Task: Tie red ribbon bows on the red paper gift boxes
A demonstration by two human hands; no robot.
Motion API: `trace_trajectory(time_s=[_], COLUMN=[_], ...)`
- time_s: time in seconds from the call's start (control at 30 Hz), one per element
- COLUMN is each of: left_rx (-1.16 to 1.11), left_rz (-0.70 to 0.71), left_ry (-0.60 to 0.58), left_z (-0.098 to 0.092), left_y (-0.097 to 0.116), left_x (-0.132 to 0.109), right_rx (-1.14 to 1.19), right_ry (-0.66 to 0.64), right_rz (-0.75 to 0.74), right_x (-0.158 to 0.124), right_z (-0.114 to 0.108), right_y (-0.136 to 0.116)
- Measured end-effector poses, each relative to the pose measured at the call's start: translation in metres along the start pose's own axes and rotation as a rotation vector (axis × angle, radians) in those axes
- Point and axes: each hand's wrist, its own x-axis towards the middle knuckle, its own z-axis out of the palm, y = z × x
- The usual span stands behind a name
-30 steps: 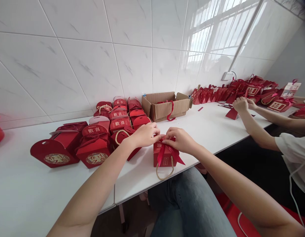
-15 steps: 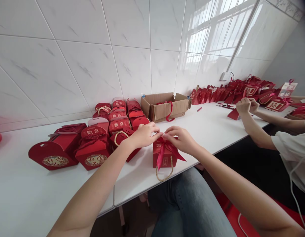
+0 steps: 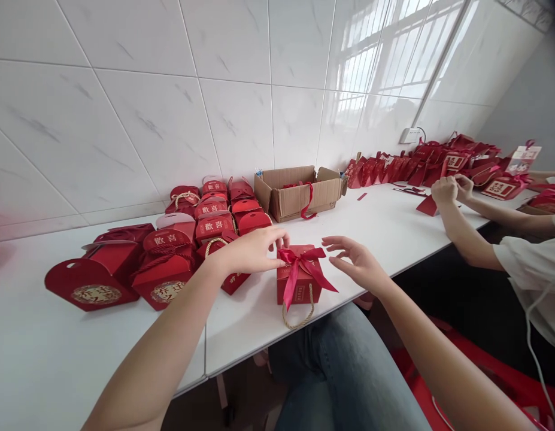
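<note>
A small red gift box (image 3: 299, 292) stands near the table's front edge. A bow of shiny red ribbon (image 3: 301, 263) sits on its top, one tail hanging down the front and another reaching right. From the box's front a loop of beige rope handle (image 3: 299, 326) droops onto the table. My left hand (image 3: 254, 248) is at the box's upper left, fingers apart, the thumb close to the bow's left loop; whether it touches I cannot tell. To the right of the box, my right hand (image 3: 355, 260) hovers open, holding nothing.
Several red boxes (image 3: 214, 226) are grouped on the left of the white table (image 3: 169, 353). Against the tiled wall stands a cardboard carton (image 3: 295, 203) with ribbon over its rim. Red bags (image 3: 385, 169) line the right, where a co-worker's hands (image 3: 448, 190) are busy.
My hands have come apart from the ribbon at the box's top. The right one moved off to the right and opened; the left shifted slightly left. The bow now lies in full view.
</note>
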Motion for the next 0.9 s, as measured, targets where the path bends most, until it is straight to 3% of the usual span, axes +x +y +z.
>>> trace_trajectory(time_s=[0.1,0.27,0.5,0.67,0.9], left_rx=[-0.025,-0.136,-0.420,-0.587,-0.668], left_rz=[0.022,0.016,0.086,0.088,0.077], left_ry=[-0.044,0.010,-0.035,0.007,-0.001], left_z=[0.005,0.008,0.013,0.017,0.021], left_y=[-0.008,-0.013,-0.009,-0.016,-0.019], left_x=[0.007,0.014,0.018,0.020,0.022], right_rx=[-0.001,-0.001,0.009,0.029,0.049], right_ry=[-0.030,-0.033,-0.006,0.013,0.027], right_rz=[-0.003,-0.005,-0.011,0.010,0.067], right_x=[-0.002,-0.004,-0.004,-0.001,0.004], right_z=[0.007,0.013,0.018,0.019,0.021], right_y=[0.002,-0.002,-0.004,-0.003,-0.002])
